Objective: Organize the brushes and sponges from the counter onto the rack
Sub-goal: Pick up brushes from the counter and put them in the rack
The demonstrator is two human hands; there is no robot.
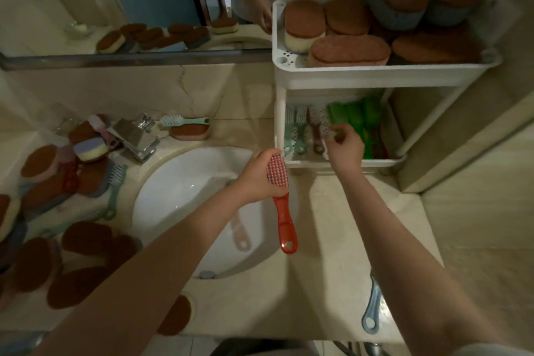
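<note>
Two hands: left hand [257, 175] gripping red brush [281, 205]

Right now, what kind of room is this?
Most likely a bathroom vanity: a white basin sunk in a stone counter, a chrome faucet behind it, and a wall mirror above. A white rack of sponges and brushes stands on the counter.

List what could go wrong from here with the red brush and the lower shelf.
1. The left hand grips the red brush by its head, handle hanging over the sink; a slip would likely drop it into the basin.
2. The right hand is working among brushes packed side by side on the rack's lower shelf; nudging one may knock its neighbours out of line.
3. That row looks nearly full, so the red brush may not fit easily.
</note>
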